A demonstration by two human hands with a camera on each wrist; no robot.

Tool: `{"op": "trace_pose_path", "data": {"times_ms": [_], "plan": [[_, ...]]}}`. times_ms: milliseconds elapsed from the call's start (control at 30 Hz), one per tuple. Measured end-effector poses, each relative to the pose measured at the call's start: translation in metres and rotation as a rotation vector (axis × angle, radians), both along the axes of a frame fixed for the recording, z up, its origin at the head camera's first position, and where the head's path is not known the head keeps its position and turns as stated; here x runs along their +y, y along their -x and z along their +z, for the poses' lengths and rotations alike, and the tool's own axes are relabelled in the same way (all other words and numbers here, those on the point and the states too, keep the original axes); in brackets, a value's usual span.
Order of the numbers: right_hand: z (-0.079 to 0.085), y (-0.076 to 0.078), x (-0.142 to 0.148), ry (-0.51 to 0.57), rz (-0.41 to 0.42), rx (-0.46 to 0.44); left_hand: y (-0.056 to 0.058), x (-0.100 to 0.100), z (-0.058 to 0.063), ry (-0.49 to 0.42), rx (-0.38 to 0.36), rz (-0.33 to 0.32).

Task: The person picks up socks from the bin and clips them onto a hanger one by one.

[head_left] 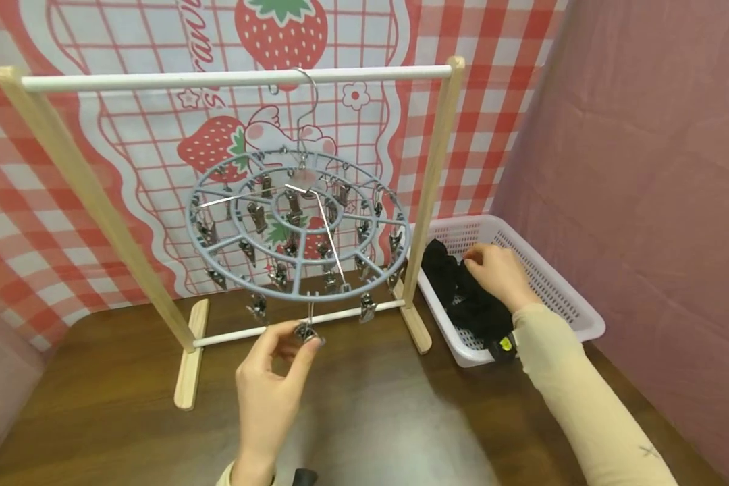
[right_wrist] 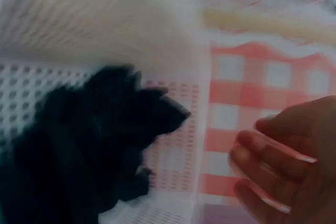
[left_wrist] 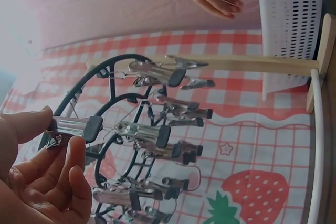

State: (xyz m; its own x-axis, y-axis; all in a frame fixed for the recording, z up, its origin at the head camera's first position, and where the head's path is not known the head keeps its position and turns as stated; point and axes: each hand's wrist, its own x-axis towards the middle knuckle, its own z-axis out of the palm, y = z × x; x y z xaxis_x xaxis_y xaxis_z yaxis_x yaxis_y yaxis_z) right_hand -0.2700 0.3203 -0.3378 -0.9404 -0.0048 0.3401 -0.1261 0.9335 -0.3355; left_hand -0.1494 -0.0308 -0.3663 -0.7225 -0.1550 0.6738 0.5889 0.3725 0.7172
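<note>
My left hand (head_left: 273,388) pinches a metal clip (head_left: 306,332) between thumb and fingers, at the front of a round grey clip hanger (head_left: 291,295). The left wrist view shows that clip (left_wrist: 79,128) with its dark tips turned toward the other clips. Over the basket (head_left: 543,273) at the right is my right hand (head_left: 501,270), fingers loosely bent and holding nothing. Black cloth (head_left: 474,307) lies bunched in the basket below it, a small yellow-green mark near its front end. In the blurred right wrist view, the fingers (right_wrist: 262,153) stand apart from the cloth (right_wrist: 89,150).
The hanger's hook hangs from a white bar (head_left: 158,82) of a wooden-post rack (head_left: 431,182). Several more metal clips (head_left: 367,307) dangle around its rings. A strawberry-print checked cloth (head_left: 482,88) covers the back, and a pink curtain (head_left: 638,169) closes the right side.
</note>
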Motion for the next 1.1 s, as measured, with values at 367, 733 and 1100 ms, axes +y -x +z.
{"op": "trace_pose_path", "data": {"times_ms": [367, 733, 1100], "plan": [[-0.030, 0.046, 0.027, -0.018, -0.122, -0.250, -0.001, 0.001, 0.004, 0.039, 0.078, 0.052], [-0.070, 0.056, 0.019, -0.147, -0.295, -0.413, -0.002, 0.005, -0.003, 0.057, 0.059, 0.057], [-0.060, 0.060, 0.018, 0.018, -0.290, -0.304, 0.002, 0.002, -0.001, 0.053, 0.046, 0.078]]}}
